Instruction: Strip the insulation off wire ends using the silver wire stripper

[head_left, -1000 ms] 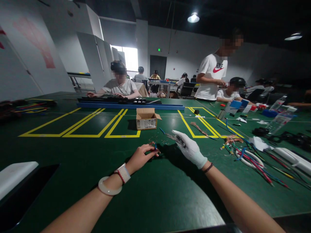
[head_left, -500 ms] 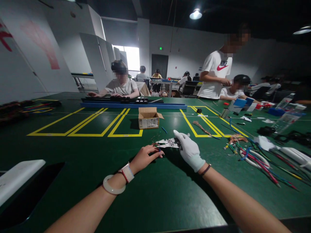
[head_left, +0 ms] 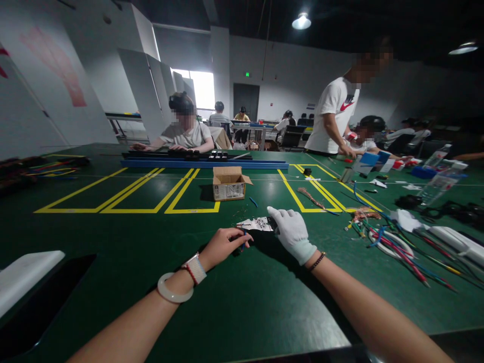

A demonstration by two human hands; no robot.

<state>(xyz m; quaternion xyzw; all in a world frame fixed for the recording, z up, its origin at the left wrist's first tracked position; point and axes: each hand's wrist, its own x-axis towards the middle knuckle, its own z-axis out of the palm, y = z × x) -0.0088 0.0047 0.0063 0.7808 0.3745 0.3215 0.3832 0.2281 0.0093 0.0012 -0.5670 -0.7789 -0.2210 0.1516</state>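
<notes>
My right hand, in a white glove, grips a silver wire stripper whose jaws point left. My bare left hand pinches a short blue wire just under those jaws. Both hands hover low over the green table. A few copper and wire scraps lie beside the stripper's jaws. My left wrist wears a pale bangle and a watch.
A small open cardboard box sits beyond my hands inside yellow tape lines. A bundle of coloured wires lies at right. A white pad rests at left. Other people work at the far side; one stands at right.
My right hand turned the wire stripper so its jaws point left and brought it to the wire in my left hand. The standing person leaned toward the table.
</notes>
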